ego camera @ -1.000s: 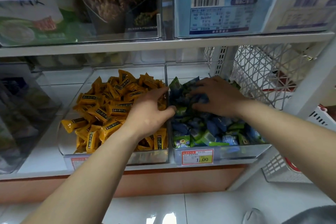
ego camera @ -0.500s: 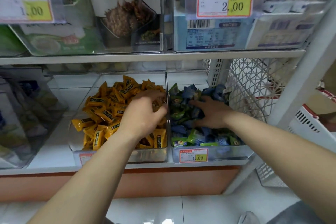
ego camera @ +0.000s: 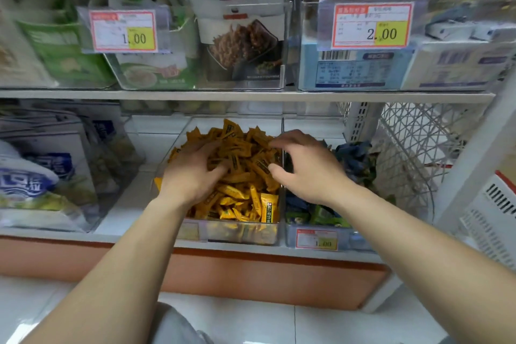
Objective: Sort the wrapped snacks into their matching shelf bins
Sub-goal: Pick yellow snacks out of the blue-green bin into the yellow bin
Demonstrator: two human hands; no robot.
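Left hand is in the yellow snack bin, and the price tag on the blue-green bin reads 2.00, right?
No: in the head view the price tag on the blue-green bin reads 1.00. The left hand is in the yellow snack bin.

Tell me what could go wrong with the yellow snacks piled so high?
1. The yellow snacks are heaped up to the top of their bin. The left hand digging into them could push some over the wall, perhaps in among the blue snacks.
2. The right hand hangs across the divider between the two bins, so it might drag a snack into the wrong one.
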